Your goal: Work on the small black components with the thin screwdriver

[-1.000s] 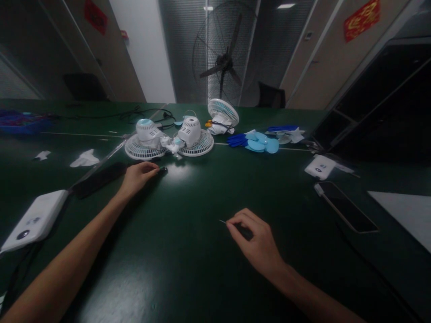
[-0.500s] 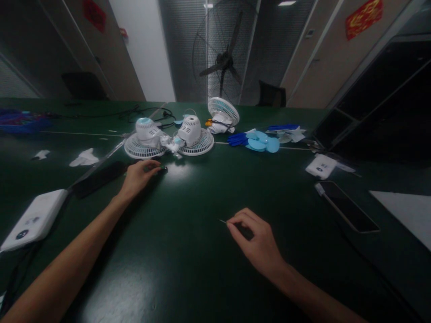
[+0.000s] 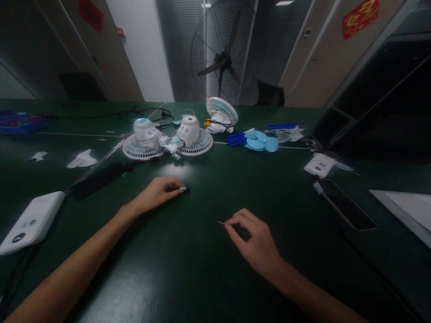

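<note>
My left hand (image 3: 161,193) pinches a small dark piece with a pale greenish part (image 3: 184,189) between thumb and fingertips, low over the green table (image 3: 195,264). Its exact kind is too small to make out. In my right hand (image 3: 252,233) is a thin needle-like metal rod (image 3: 220,222), gripped between thumb and index finger, its tip pointing left toward the other hand. The two hands are apart. Beyond them lie two white fan heads (image 3: 144,134) (image 3: 191,134), face down and side by side.
A third small fan (image 3: 222,114) stands farther back. Light blue fan blades (image 3: 261,141) and blue gloves (image 3: 236,139) lie right of it. A black pouch (image 3: 97,181) and white power bank (image 3: 32,222) are at left; a phone (image 3: 345,205) and white box (image 3: 319,165) at right.
My left hand has moved right and nearer to me with the small dark piece, away from the black pouch. My right hand has stayed almost still with the thin rod.
</note>
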A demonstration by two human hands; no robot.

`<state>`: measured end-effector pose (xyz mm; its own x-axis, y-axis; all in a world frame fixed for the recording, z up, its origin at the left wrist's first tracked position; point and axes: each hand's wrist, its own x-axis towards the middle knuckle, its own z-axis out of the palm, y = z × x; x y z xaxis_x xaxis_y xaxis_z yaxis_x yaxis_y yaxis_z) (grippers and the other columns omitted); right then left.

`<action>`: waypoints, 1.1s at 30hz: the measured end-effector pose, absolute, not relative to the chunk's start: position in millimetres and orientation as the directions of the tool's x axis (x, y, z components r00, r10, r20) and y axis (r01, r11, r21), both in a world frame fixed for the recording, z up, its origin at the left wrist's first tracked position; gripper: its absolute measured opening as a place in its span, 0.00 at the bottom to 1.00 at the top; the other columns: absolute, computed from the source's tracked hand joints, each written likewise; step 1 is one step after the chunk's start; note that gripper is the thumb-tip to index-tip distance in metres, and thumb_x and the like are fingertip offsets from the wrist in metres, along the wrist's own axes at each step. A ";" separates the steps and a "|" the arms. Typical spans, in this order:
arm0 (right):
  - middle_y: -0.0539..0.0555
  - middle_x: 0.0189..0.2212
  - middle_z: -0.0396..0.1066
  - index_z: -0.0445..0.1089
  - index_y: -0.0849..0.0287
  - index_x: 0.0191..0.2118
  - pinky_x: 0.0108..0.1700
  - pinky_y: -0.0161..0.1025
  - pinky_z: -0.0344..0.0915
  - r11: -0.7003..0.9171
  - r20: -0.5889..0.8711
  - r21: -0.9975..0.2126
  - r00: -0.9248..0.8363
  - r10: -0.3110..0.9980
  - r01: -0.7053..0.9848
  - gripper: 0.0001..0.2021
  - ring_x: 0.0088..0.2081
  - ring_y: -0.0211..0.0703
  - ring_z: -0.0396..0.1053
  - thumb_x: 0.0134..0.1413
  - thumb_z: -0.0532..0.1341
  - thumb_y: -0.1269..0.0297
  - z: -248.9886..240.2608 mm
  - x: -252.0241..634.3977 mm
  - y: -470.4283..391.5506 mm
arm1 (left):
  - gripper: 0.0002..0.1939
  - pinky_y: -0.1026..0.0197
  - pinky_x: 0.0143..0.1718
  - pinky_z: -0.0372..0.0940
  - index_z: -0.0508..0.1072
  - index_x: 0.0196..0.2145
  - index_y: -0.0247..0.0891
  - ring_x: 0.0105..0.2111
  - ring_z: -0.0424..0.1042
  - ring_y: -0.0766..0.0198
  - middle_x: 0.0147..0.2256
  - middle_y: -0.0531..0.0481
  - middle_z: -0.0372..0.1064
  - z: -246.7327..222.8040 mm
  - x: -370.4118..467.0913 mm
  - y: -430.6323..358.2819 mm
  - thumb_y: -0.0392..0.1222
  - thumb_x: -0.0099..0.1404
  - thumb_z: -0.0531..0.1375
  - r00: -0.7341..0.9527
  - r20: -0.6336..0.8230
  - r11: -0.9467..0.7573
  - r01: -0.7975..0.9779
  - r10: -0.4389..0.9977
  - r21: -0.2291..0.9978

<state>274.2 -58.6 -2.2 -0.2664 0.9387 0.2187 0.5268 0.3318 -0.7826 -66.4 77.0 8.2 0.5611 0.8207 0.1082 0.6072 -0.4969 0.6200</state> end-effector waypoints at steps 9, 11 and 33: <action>0.52 0.38 0.73 0.76 0.55 0.40 0.39 0.38 0.69 0.441 0.310 -0.665 -0.315 0.897 0.602 0.06 0.36 0.42 0.73 0.67 0.61 0.69 -6.7 272.0 -62.6 | 0.06 0.55 0.50 0.67 0.75 0.47 0.39 0.45 0.73 0.58 0.44 0.45 0.74 6.9 14.4 8.3 0.37 0.74 0.62 0.813 0.192 -0.673 0.296 0.550 0.677; 0.52 0.39 0.73 0.76 0.54 0.40 0.39 0.38 0.68 0.442 0.306 -0.659 -0.319 0.897 0.609 0.06 0.36 0.42 0.74 0.67 0.61 0.70 -7.9 272.4 -62.6 | 0.06 0.55 0.50 0.67 0.75 0.48 0.39 0.45 0.73 0.58 0.44 0.45 0.74 5.4 14.7 7.7 0.37 0.74 0.61 0.807 0.192 -0.666 0.298 0.559 0.684; 0.53 0.37 0.73 0.75 0.56 0.41 0.34 0.36 0.68 0.480 0.307 -0.629 -0.372 0.876 0.611 0.07 0.33 0.41 0.73 0.67 0.59 0.70 -2.7 270.0 -64.7 | 0.05 0.55 0.48 0.65 0.74 0.47 0.40 0.43 0.72 0.58 0.42 0.46 0.74 7.0 16.4 5.4 0.39 0.73 0.62 0.823 0.158 -0.664 0.309 0.545 0.681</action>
<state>270.0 -64.7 -2.7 -0.3722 0.8760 0.3067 0.6113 0.4800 -0.6292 16.4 5.4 7.0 0.8234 0.5451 0.1577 0.3090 -0.6639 0.6810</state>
